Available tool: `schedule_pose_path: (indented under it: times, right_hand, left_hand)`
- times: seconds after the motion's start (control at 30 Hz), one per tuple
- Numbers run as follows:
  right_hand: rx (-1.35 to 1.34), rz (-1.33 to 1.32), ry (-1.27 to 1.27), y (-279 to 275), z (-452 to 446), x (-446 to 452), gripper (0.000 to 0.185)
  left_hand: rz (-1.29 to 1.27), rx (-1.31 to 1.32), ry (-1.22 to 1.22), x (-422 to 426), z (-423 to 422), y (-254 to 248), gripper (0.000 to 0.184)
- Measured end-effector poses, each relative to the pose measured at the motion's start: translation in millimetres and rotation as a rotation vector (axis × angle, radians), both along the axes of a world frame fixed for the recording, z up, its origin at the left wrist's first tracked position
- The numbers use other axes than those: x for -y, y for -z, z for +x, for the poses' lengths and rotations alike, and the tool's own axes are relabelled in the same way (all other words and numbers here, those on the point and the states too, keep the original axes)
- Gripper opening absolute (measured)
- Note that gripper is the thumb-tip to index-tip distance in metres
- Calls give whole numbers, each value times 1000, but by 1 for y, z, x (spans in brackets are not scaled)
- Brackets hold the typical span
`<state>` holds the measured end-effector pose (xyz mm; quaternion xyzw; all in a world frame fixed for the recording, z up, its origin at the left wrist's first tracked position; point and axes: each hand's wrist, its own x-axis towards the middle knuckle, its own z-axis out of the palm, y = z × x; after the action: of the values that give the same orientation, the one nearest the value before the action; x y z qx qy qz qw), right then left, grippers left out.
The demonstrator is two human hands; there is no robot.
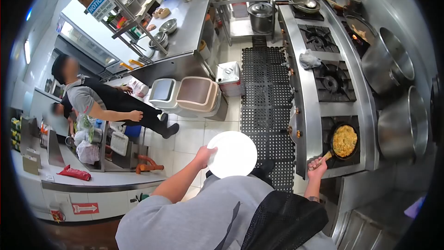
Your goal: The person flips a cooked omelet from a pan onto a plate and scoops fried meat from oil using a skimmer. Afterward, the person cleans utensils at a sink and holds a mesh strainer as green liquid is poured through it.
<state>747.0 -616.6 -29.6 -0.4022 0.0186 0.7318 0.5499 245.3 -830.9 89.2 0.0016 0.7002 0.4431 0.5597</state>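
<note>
My left hand grips the left rim of a round white plate, held in front of my body with its bare face up. My right hand is wrapped round the handle of a black frying pan on the nearest burner of the stove. A golden-yellow omelette lies in the pan and covers most of its base. The fingers of my left hand are partly hidden by the plate.
The stove runs along my right, with large steel pots behind its burners. A crumpled cloth lies by another burner. A perforated black mat covers the floor ahead. To the left are lidded bins and a co-worker.
</note>
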Motion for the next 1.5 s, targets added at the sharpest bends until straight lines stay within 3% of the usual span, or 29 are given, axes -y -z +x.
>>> schedule_pose_path:
  times: [0.07, 0.1, 0.17, 0.2, 0.23, 0.33, 0.4, 0.43, 0.47, 0.5, 0.57, 0.63, 0.7, 0.8, 0.9, 0.97, 1.03, 1.17, 1.3, 1.37, 1.5]
  right_hand:
    - [288, -165, -106, -11, 4, 14, 38]
    - [356, -214, -130, -12, 7, 19, 44]
    - [500, -227, -109, -14, 18, 34, 47]
    - [680, -278, -101, -53, 10, 36, 47]
    - [742, -183, -131, -59, 23, 38, 47]
    - [1175, -16, -157, -171, 37, 41, 41]
    - [1716, 92, -185, -269, 62, 26, 51]
    - [2067, 368, -132, -294, 99, 9, 55]
    - [2110, 243, -172, -376, 91, 14, 55]
    - [2252, 414, -33, -411, 114, 3, 56]
    - [1975, 240, -115, -520, 101, 13, 54]
    - [1860, 282, -60, -555, 120, 1, 51]
    - [1766, 330, -38, -547, 128, -6, 46]
    - [1368, 209, -27, -499, 113, 0, 43]
    - [1033, 226, -107, -411, 101, 36, 43]
    - [890, 144, -178, -346, 84, 62, 42]
    - [768, 57, -251, -264, 77, 82, 42]
    - [776, -125, -333, -138, 60, 97, 47]
    - [722, -160, -303, -94, 53, 71, 46]
    - [792, -64, -169, -75, 52, 58, 48]
    - [702, -82, -264, -49, 52, 41, 48]
  left_hand:
    - [21, -52, -5, 11, -2, 12, 41]
    - [16, -29, 69, 15, -3, 14, 41]
    - [100, -10, -5, 20, -5, 17, 41]
    - [99, 19, 80, 22, -7, 27, 41]
    - [109, 16, 40, 26, -13, 43, 42]
    - [149, 76, 58, 44, -20, 60, 42]
    - [183, 144, 32, 51, -19, 63, 42]
    - [191, 165, 32, 56, -19, 65, 42]
    - [190, 158, 46, 63, -21, 71, 42]
    - [194, 151, 53, 68, -24, 79, 42]
    - [197, 146, 69, 80, -27, 89, 42]
    - [188, 138, 79, 86, -23, 94, 43]
    - [207, 144, 81, 97, -19, 94, 44]
    - [159, 60, 171, 109, -7, 66, 44]
    - [194, 17, 197, 122, -5, 65, 44]
    - [129, -81, 225, 126, 10, 34, 44]
    - [97, 10, 141, 131, 14, 32, 44]
    - [81, 29, 68, 127, 18, 41, 46]
    - [80, 32, 8, 111, 38, 29, 47]
    - [63, -4, 1, 96, 55, 18, 46]
    - [38, -52, -66, 67, 113, -17, 42]
